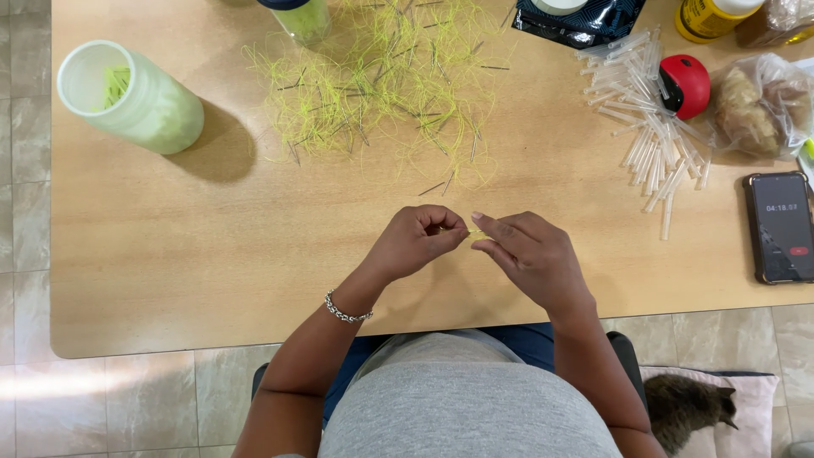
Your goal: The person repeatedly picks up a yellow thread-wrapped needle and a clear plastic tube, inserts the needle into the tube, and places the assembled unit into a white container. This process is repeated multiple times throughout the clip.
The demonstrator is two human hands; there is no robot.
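My left hand point(415, 242) and my right hand point(530, 254) meet above the front of the wooden table point(212, 246). Between their fingertips they pinch a small yellow-green thread piece point(475, 233), thin and partly hidden by my fingers. A silver bracelet point(346, 310) circles my left wrist. Farther back lies a loose heap of yellow-green threads with thin dark needles point(381, 76). To the right lies a pile of clear plastic tubes point(649, 119).
A translucent jar point(136, 97) with green threads lies at the back left. Another jar point(297, 17), a dark pouch point(577, 19), a red round object point(687, 85), bagged items point(759, 106) and a phone point(780, 227) sit along the back and right. A cat point(687, 407) rests on the floor.
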